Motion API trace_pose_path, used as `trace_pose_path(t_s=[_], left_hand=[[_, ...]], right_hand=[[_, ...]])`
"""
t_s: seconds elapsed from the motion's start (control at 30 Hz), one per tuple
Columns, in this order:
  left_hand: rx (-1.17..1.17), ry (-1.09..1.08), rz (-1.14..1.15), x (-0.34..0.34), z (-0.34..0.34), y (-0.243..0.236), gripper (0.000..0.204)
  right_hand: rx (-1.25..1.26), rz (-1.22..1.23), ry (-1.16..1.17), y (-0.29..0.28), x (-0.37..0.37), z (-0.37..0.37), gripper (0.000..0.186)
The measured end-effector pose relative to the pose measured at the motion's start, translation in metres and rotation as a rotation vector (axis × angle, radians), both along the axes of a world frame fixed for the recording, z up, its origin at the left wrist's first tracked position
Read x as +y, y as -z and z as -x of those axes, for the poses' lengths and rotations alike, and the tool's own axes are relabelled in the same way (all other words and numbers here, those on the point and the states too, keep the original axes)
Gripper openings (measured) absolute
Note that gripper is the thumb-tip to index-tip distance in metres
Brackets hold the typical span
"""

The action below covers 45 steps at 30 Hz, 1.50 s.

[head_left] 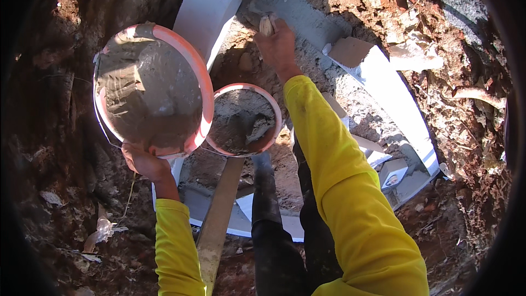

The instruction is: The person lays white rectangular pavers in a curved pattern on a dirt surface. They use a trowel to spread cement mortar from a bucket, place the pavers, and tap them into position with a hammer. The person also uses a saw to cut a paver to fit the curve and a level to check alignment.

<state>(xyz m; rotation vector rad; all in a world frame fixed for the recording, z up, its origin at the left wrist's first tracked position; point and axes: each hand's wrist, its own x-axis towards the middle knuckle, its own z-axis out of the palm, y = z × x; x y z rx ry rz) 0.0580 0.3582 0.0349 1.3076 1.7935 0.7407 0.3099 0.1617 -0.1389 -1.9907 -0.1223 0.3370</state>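
Note:
My left hand grips the near rim of a large orange-pink bucket, which is filled with wet grey mortar and tilted toward me. Ahead, my right hand is closed around the wooden handle of a trowel. Its blade is hard to make out against the grey mortar bed beneath it. Between my arms stands a smaller orange-pink bucket, partly filled with drier-looking grey mortar.
White curved panels edge the mortar bed on the right and a white slab on the left. A wooden plank slants beside my dark boot. Small white-and-grey blocks lie at right. Rough brown soil surrounds everything.

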Motion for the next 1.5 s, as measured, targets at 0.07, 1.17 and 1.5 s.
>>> trace_pose_path(t_s=[0.07,1.17,1.5], left_hand=[[-0.017,0.019,-0.005,0.003,0.006,0.002,0.04],[0.02,0.047,-0.05,0.0,0.001,0.004,0.037],[-0.13,0.087,-0.064,-0.03,-0.011,-0.02,0.027]], right_hand=[[-0.036,-0.033,-0.013,-0.011,0.001,0.026,0.039],[-0.236,0.108,-0.061,-0.079,0.021,0.053,0.05],[-0.021,0.256,-0.707,-0.257,-0.111,0.046,0.041]])
